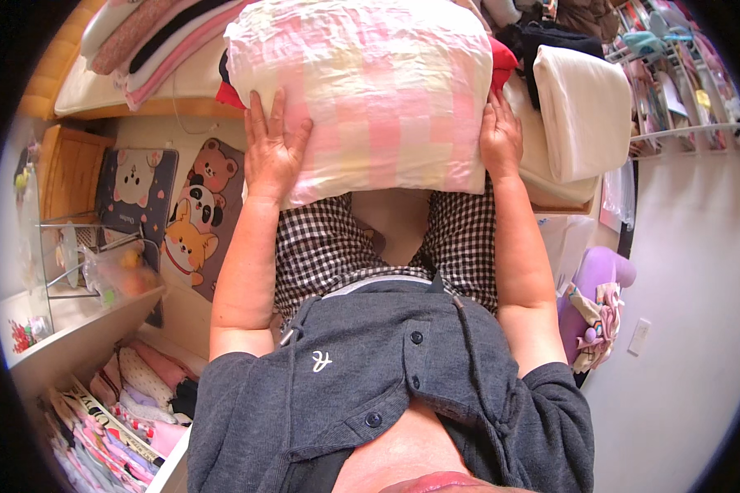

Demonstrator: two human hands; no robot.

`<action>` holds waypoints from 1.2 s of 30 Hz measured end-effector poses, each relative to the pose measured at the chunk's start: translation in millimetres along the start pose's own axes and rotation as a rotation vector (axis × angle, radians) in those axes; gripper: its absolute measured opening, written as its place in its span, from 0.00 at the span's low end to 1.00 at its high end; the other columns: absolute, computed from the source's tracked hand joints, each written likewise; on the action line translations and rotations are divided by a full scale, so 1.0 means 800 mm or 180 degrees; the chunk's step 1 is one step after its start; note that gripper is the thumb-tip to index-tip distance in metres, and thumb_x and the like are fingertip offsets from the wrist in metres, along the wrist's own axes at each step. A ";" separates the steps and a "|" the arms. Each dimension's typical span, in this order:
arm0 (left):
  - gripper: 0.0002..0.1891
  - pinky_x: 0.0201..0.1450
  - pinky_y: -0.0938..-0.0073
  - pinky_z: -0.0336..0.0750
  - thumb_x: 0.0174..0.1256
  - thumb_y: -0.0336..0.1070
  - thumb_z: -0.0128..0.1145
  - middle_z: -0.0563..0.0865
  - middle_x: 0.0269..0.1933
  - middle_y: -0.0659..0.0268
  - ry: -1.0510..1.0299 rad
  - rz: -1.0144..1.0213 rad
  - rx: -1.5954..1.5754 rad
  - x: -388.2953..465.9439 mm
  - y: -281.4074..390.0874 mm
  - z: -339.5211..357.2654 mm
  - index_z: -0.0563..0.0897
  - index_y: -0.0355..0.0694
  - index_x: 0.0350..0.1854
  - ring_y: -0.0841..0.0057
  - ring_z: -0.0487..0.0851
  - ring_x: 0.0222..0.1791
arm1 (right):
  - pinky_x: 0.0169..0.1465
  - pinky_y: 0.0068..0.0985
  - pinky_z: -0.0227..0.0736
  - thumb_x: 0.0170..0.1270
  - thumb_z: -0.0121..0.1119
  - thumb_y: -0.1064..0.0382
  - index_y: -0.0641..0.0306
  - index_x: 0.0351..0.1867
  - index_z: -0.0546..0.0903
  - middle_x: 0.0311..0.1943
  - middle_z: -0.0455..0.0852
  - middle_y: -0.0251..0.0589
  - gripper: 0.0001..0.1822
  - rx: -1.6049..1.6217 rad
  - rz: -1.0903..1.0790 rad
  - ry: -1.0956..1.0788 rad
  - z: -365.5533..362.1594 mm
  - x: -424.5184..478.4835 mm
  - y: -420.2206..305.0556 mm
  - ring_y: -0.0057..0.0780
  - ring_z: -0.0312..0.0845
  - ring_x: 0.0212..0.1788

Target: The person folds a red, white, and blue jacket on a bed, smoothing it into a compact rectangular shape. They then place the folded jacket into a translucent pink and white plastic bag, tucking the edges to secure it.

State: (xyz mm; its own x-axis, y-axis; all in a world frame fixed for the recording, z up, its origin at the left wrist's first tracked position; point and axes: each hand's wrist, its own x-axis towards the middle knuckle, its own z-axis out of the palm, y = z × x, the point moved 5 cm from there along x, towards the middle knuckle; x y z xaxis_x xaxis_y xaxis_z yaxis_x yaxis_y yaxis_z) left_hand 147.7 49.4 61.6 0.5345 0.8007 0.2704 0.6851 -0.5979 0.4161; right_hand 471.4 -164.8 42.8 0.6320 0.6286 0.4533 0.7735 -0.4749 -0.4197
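Note:
A folded pink, white and yellow checked cloth bundle [370,117], perhaps a quilt or pillow, lies before me at the bed's edge, its near end by my knees. My left hand [274,145] rests on its left side, palm down with the fingers spread. Against its right edge lies my right hand [502,132], fingers together and pointing away from me. Red fabric [503,63] sticks out from beneath the bundle on both sides.
A folded cream blanket [583,114] lies on the bed at the right. Rolled or folded textiles [154,43] lie at the far left. An open drawer of folded clothes [111,413], a wire rack and cartoon mats [191,222] are on the left. A purple object [592,296] stands at the right.

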 end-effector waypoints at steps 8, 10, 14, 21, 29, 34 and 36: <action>0.37 0.68 0.52 0.70 0.69 0.70 0.44 0.49 0.80 0.57 0.0063 -0.0002 0.0011 -0.002 -0.003 0.002 0.54 0.66 0.78 0.51 0.52 0.78 | 0.73 0.50 0.49 0.71 0.52 0.55 0.58 0.65 0.75 0.67 0.74 0.45 0.23 0.0050 -0.0750 0.0657 -0.052 -0.015 -0.113 0.42 0.67 0.69; 0.37 0.68 0.51 0.70 0.69 0.70 0.44 0.49 0.80 0.57 0.0014 -0.0070 -0.0053 -0.001 -0.002 0.000 0.54 0.66 0.78 0.51 0.52 0.78 | 0.75 0.50 0.45 0.69 0.55 0.51 0.54 0.66 0.74 0.69 0.72 0.41 0.25 -0.0103 -0.1296 0.0414 -0.043 -0.027 -0.183 0.41 0.65 0.71; 0.37 0.68 0.50 0.69 0.69 0.70 0.45 0.50 0.79 0.57 0.0189 0.0109 -0.0101 0.002 -0.001 0.006 0.55 0.67 0.77 0.49 0.52 0.77 | 0.78 0.50 0.37 0.64 0.59 0.39 0.42 0.69 0.72 0.71 0.67 0.36 0.33 0.0313 -0.1833 -0.0193 0.007 -0.042 -0.257 0.37 0.58 0.74; 0.36 0.69 0.51 0.69 0.68 0.70 0.47 0.51 0.79 0.60 0.0100 0.0016 -0.0103 -0.002 -0.002 -0.001 0.57 0.69 0.77 0.49 0.53 0.77 | 0.77 0.53 0.38 0.47 0.66 0.27 0.35 0.72 0.68 0.75 0.61 0.33 0.48 0.0014 -0.1821 -0.0489 0.018 -0.027 -0.209 0.39 0.52 0.77; 0.37 0.70 0.52 0.69 0.68 0.71 0.45 0.50 0.79 0.58 0.0128 0.0048 -0.0061 0.000 -0.003 0.004 0.54 0.70 0.77 0.50 0.53 0.77 | 0.76 0.49 0.46 0.35 0.76 0.34 0.39 0.75 0.62 0.76 0.57 0.40 0.59 -0.0182 -0.1294 -0.0581 -0.016 -0.016 -0.087 0.44 0.51 0.77; 0.38 0.70 0.54 0.68 0.68 0.72 0.45 0.49 0.80 0.58 -0.0049 -0.0001 -0.0194 0.002 -0.004 0.002 0.53 0.68 0.78 0.53 0.53 0.78 | 0.77 0.47 0.46 0.41 0.77 0.39 0.50 0.75 0.61 0.73 0.63 0.43 0.58 -0.0110 -0.0701 -0.0859 -0.048 -0.029 -0.032 0.45 0.53 0.76; 0.40 0.71 0.56 0.67 0.68 0.72 0.45 0.48 0.80 0.58 -0.0178 -0.0125 -0.0740 -0.003 -0.010 -0.002 0.52 0.64 0.79 0.54 0.56 0.77 | 0.77 0.46 0.46 0.45 0.75 0.40 0.52 0.74 0.62 0.73 0.64 0.44 0.55 -0.0255 -0.0503 -0.0932 -0.063 -0.043 -0.012 0.45 0.54 0.76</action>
State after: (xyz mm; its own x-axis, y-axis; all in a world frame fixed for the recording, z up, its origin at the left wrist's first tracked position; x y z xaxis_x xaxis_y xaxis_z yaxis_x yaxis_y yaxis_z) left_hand 140.4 52.4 59.1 0.5407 0.8161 0.2042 0.5771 -0.5365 0.6158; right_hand 445.0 -212.9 70.6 0.4722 0.8429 0.2579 0.8695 -0.3972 -0.2938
